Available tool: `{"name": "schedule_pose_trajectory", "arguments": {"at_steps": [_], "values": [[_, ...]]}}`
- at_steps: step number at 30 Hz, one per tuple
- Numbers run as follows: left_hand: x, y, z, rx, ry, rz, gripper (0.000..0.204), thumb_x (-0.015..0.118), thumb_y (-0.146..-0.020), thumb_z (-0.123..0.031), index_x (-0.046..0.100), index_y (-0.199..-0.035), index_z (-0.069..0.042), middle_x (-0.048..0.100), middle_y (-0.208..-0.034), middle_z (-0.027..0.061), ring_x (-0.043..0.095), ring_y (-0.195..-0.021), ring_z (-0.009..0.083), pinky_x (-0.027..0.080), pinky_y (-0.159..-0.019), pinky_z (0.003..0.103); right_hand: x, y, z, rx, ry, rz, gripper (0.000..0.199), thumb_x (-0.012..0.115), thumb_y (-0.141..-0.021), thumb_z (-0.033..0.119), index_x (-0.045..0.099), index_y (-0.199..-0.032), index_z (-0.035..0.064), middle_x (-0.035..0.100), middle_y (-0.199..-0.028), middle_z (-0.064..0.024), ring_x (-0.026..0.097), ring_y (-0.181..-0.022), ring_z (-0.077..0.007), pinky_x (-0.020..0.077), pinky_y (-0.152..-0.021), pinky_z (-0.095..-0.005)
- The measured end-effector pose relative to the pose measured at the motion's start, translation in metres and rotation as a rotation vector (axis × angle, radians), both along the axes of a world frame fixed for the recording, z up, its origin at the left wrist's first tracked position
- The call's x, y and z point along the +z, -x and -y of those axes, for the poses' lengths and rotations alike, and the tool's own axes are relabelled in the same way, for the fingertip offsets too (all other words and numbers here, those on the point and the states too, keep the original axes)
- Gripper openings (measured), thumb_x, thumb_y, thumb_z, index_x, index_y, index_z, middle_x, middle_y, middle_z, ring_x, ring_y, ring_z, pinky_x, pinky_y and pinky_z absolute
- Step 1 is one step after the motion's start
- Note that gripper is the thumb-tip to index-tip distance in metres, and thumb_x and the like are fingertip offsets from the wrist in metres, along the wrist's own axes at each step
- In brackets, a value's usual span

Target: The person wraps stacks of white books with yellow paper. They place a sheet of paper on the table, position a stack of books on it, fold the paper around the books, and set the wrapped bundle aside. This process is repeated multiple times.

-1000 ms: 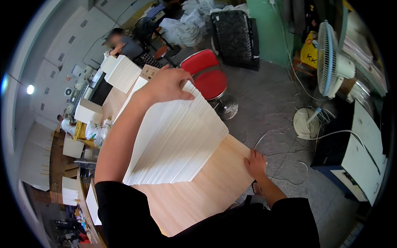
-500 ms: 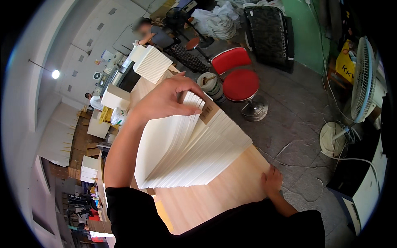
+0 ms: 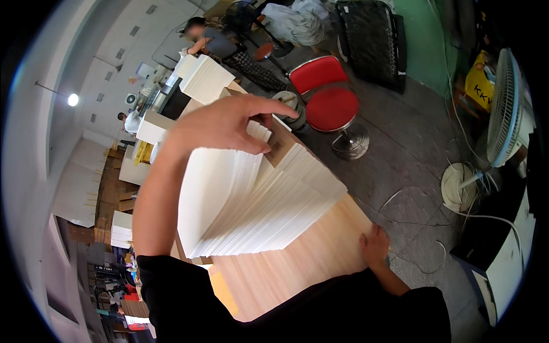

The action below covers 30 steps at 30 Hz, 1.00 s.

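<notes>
A thick pile of white paper sheets (image 3: 274, 203) lies on the pale wooden table (image 3: 269, 280), its edges fanned out. My left hand (image 3: 223, 123) reaches over it and pinches the raised corner of an upper bundle, thumb at the near side. The index finger stretches out past the bundle, while the other fingers are partly hidden behind it. This bundle bends up from the rest of the pile. Beneath its lifted corner shows a piece of brown cardboard (image 3: 279, 146). My right hand (image 3: 375, 247) rests on the table's right edge, fingers extended, holding nothing.
Another white paper stack (image 3: 207, 77) stands farther along the table. Beyond the right edge are a red chair (image 3: 331, 108), a bucket (image 3: 293, 106) and a standing fan (image 3: 503, 108) with loose cables on the floor. A person (image 3: 220, 46) stands at the far end.
My left hand has shifted left and slightly down with the bent bundle, and its index finger now points farther out. The right hand stays at the table edge.
</notes>
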State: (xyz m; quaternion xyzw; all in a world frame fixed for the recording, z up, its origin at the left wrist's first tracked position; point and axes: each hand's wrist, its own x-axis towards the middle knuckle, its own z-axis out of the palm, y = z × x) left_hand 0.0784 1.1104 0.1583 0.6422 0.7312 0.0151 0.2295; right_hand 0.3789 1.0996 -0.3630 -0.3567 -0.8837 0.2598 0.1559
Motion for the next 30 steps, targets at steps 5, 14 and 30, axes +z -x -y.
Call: {"name": "schedule_pose_trajectory", "arguments": {"at_steps": [5,14,30], "values": [[0.006,-0.021,-0.028,0.039,0.341,-0.299,0.061,0.079,-0.068,-0.027,0.066,-0.127,-0.019,0.069,-0.105,0.0111,0.067,-0.094,0.0248,0.053,-0.080,0.035,0.006,-0.001,0.001,0.006,0.015,-0.031,0.059,0.062,-0.086,0.033,0.047,-0.131,-0.0010,0.056,-0.112,-0.0206,0.055,-0.100,-0.0378,0.0416,-0.088,-0.0494],[-0.019,-0.035,-0.021,-0.174,0.267,-0.589,0.052,0.082,-0.064,-0.031,0.072,-0.115,-0.024,0.063,-0.089,0.0053,0.058,-0.099,0.0248,0.040,-0.095,0.039,0.009,0.000,-0.001,0.000,0.011,-0.044,0.058,0.062,-0.085,0.033,0.047,-0.130,-0.0004,0.056,-0.112,-0.0203,0.055,-0.101,-0.0379,0.0416,-0.089,-0.0488],[-0.026,-0.038,-0.018,-0.153,0.298,-0.637,0.049,0.081,-0.063,-0.035,0.073,-0.111,-0.025,0.061,-0.094,0.0048,0.056,-0.101,0.0255,0.037,-0.100,0.043,-0.002,-0.001,0.001,-0.005,-0.012,0.008,0.058,0.064,-0.082,0.036,0.050,-0.127,0.0023,0.058,-0.110,-0.0182,0.057,-0.098,-0.0356,0.0438,-0.084,-0.0478]]}}
